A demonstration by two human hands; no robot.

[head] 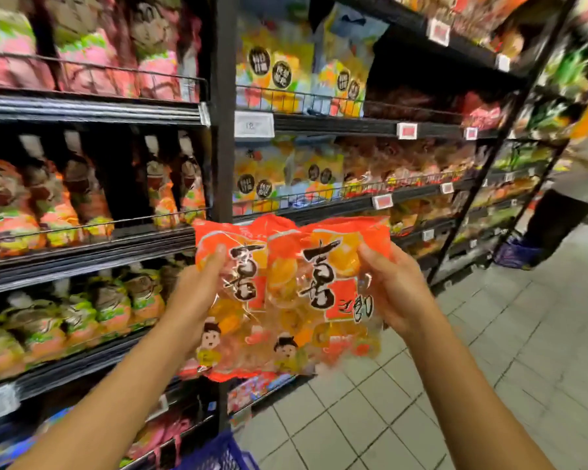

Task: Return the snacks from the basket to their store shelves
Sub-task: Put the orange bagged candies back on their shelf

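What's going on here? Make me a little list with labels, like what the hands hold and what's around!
Place: a shop aisle with black snack shelves
Held: two orange snack bags, side by side, upright
Left hand: grips the left bag's edge, thumb on front
Right hand: grips the right bag's edge
Basket: blue basket low down, just its rim in view
Floor: pale floor tiles
Bags on a shelf yet: no

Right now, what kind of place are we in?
A shop's snack aisle, most likely: black shelves packed with bagged snacks, price tags clipped along their edges, and a blue basket at floor level below the orange snack bag.
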